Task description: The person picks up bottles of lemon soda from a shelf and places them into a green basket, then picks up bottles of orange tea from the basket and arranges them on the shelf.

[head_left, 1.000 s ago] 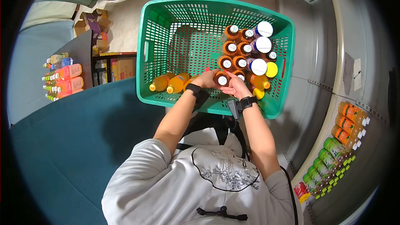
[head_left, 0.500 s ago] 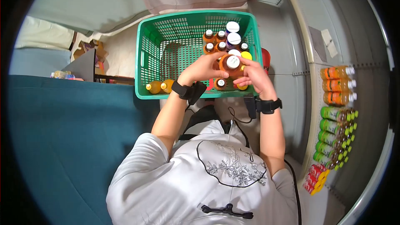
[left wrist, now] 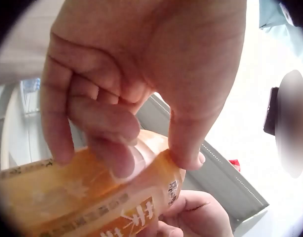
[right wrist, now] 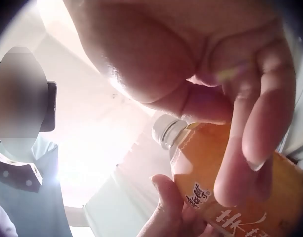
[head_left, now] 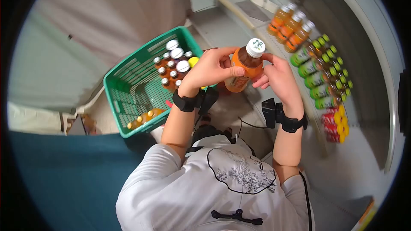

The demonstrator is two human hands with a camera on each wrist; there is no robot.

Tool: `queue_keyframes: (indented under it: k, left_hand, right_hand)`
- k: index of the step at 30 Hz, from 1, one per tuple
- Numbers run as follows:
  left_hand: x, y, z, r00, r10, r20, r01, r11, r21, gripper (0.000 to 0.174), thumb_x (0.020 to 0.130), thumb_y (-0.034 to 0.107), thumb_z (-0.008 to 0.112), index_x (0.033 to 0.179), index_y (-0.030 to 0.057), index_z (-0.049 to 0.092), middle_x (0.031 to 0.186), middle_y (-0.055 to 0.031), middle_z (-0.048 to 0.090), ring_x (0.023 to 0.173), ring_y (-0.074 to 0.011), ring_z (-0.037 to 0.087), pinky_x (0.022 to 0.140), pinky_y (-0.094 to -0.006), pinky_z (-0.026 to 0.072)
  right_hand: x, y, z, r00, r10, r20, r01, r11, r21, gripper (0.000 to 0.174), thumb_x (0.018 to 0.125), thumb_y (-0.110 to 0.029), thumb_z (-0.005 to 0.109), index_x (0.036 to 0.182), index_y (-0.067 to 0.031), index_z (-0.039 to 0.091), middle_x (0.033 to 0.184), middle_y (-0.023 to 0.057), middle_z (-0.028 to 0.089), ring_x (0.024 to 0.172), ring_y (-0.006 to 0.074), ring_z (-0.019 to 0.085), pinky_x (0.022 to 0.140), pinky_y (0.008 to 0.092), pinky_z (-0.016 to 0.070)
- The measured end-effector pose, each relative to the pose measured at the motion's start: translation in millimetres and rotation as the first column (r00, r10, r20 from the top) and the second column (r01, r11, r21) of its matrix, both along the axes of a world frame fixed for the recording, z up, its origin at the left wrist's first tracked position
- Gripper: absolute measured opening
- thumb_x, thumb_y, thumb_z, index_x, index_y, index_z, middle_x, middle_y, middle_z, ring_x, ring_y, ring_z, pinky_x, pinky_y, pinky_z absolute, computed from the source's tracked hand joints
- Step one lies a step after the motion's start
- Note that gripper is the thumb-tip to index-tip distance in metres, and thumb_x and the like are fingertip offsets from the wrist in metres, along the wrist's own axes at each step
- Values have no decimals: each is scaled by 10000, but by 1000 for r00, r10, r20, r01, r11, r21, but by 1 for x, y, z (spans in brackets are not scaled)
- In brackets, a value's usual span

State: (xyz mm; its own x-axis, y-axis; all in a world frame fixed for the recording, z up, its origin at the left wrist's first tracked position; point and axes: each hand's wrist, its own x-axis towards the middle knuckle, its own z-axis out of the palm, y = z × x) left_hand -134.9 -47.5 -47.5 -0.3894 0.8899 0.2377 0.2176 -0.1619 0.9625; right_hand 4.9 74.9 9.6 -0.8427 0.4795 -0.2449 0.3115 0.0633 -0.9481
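An orange-labelled bottle (head_left: 245,67) with a white cap is held up between both hands, to the right of the green basket (head_left: 112,102). The left hand (head_left: 211,69) grips its left side, thumb across the label. The right hand (head_left: 280,78) has its fingers curled about the right side near the cap. In the left wrist view the left hand's (left wrist: 141,74) thumb and fingers press on the bottle (left wrist: 112,192). The right wrist view has the right hand's (right wrist: 205,74) fingers around the bottle (right wrist: 215,173), below its white cap.
The basket holds brown-capped bottles, white-lidded containers (head_left: 183,66) and yellow-capped juice bottles (head_left: 155,112). On the shelf at right stand orange bottles (head_left: 287,30), green-labelled bottles (head_left: 319,77) and red cans (head_left: 330,126). A teal surface (head_left: 64,175) lies at lower left.
Both hands have lifted the bottle up out of the basket and carried it to the right. The head view has turned toward the shelf, so the basket now appears farther left.
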Motion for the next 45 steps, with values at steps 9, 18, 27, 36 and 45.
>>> queue_keyframes:
  k: [9,18,27,36,45]
  left_hand:
    - [68,114,7,872,-488,-40,489,872,21,513,674,276,671,1081,12,504,554,10,434,521,-39,376,463,-204,331]
    - [196,176,6,525,-843,114,835,537,125,552,742,241,628,1179,-4,396,628,48,404,588,-38,349,539,-184,327]
    - [348,150,11,260,-961,-91,964,264,-36,566,744,331,610,1159,0,414,623,27,408,586,-52,352,528,-192,334]
    - [463,95,11,27,-999,28,995,30,93,552,732,330,617,1157,25,441,571,43,332,534,-39,316,478,-190,282]
    - [518,58,18,-96,-991,-90,995,-98,21,569,727,400,596,1144,38,459,534,46,307,503,-44,306,458,-197,265]
  right_hand:
    - [107,25,4,847,-519,-115,528,847,62,251,768,-48,369,955,54,503,608,90,568,506,129,560,486,240,456]
    - [209,4,-10,325,-929,-180,895,240,377,271,699,-81,421,913,17,555,703,246,539,687,376,540,629,401,431]
    - [333,-74,-7,-99,-979,-176,925,-156,346,299,707,-102,393,929,14,556,630,202,541,602,322,549,589,355,429]
    - [418,-156,3,-278,-943,-182,886,-325,332,311,712,-66,368,951,16,549,555,121,532,492,179,533,517,300,422]
    - [452,-207,-2,-418,-881,-223,822,-471,320,312,708,-42,371,954,41,543,516,101,522,485,138,531,491,270,420]
